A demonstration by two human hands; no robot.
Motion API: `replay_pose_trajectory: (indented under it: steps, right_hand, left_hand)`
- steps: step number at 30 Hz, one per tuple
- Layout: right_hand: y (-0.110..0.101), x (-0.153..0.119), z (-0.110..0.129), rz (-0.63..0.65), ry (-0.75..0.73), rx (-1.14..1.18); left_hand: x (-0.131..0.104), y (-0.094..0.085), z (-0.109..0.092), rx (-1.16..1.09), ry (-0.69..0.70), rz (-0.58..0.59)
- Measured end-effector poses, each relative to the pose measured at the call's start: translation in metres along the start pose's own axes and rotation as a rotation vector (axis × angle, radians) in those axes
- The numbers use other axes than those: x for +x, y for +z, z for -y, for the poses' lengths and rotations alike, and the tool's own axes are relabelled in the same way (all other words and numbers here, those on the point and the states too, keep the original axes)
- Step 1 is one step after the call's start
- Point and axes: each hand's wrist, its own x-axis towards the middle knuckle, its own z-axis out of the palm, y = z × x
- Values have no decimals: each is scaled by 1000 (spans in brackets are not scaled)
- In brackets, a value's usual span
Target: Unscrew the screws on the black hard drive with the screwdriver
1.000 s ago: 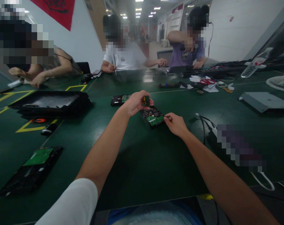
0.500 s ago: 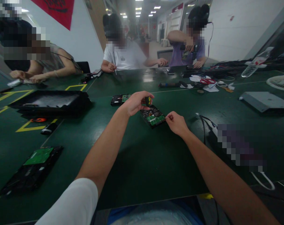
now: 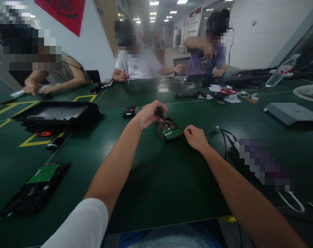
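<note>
A hard drive with a green circuit board (image 3: 170,130) lies circuit side up on the dark green table (image 3: 156,193), in front of me. My left hand (image 3: 152,113) is closed round a small dark tool (image 3: 160,112) over the drive's far left corner; the tool's tip is hidden. At the drive's right corner is my right hand (image 3: 194,136), its thumb and fingers pinched; what they hold, if anything, is too small to make out. Partly behind my left wrist lies a second hard drive (image 3: 130,111).
Black trays (image 3: 58,115) and a larger drive unit (image 3: 34,189) lie left. Right are a cable (image 3: 225,137), a grey metal box (image 3: 293,113) and a plastic bottle (image 3: 282,71). Paper scraps with red scissors (image 3: 229,91) lie farther back. Three people sit across the table.
The dark tool in my left hand has turned to a different tilt, and its yellow part shows less. My right hand has shifted very slightly. At the far left, a person's hands have moved right.
</note>
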Motion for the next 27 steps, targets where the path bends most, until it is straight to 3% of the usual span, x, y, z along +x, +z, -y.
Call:
replay_pose_trajectory:
  steps: [7, 15, 27]
  right_hand:
    - [-2, 0, 0, -4, 7, 22]
    - [-2, 1, -3, 1, -23, 53]
    - [-3, 1, -1, 10, -5, 37]
  left_hand:
    - [-5, 5, -3, -4, -35, 91]
    - [-4, 3, -1, -135, -92, 25]
    - [-7, 5, -5, 10, -50, 35]
